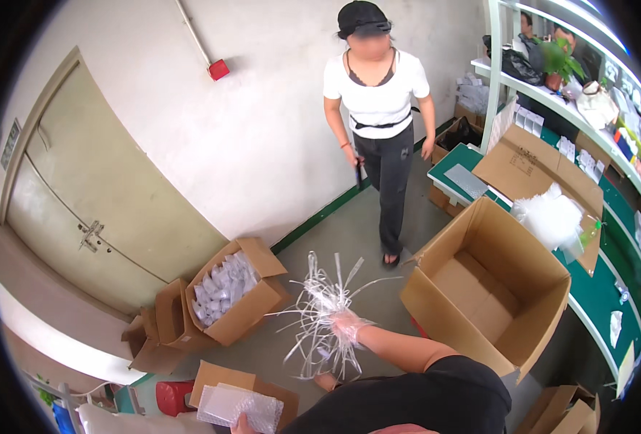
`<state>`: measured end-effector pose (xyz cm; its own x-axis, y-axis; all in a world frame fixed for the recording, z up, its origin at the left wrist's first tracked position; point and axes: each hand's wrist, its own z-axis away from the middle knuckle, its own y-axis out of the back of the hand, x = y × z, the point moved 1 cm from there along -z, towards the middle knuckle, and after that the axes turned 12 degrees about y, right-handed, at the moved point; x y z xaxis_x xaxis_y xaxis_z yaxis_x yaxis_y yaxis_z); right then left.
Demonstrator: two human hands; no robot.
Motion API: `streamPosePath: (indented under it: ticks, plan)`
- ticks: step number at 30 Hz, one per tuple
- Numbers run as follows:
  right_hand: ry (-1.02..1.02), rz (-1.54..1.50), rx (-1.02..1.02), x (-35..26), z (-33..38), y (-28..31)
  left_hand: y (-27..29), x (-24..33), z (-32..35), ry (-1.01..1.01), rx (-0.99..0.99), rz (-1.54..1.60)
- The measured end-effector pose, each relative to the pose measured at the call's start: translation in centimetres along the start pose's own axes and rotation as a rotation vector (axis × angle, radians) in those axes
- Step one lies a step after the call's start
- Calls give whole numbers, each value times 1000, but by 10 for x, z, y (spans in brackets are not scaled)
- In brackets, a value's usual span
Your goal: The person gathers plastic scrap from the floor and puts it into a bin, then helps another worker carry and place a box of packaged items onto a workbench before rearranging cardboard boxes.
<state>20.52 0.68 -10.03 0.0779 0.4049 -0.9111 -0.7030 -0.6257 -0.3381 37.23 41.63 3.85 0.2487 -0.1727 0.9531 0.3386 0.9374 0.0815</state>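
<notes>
My right arm is stretched forward over the floor. The fingers of my right hand (347,328) are closed round a loose tangle of thin clear plastic strips (320,296), which fans out in all directions; some clear film lies over the hand. At the lower edge, my left hand (242,424) grips the near edge of a bubble-wrap sheet (259,409). That sheet lies over an opened cardboard box (223,376), whose contents it hides. Only part of the left hand shows.
A large open carton (472,282) stands at the right beside a green-topped workbench (588,318). Another person (378,94) stands ahead by the wall. A carton of wrapped white packets (223,286) is near the door (96,210). A red stool (173,396) sits at lower left.
</notes>
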Motion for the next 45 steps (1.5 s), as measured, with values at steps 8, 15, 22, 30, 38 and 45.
streamPosePath:
  ticks: [8,15,22,30,38,45]
  plan:
    - [466,1384,-59,-8,-127,5,-76,77,-206,112,-146,211]
    - [291,1143,67,-116,-249,-89,-176,166,-399,133,-232,115]
    - [514,1207,-8,-184,-331,-146,-217,212,-493,170,-376,255]
    - [35,-72,343,-111,-396,-96,-255,241,-516,134,-439,297]
    - [402,76,1051,-56,-441,98,-366,235,-585,260,-664,137]
    - [538,240,1551,-68,-340,100,-438,231,-652,245,-950,-15]
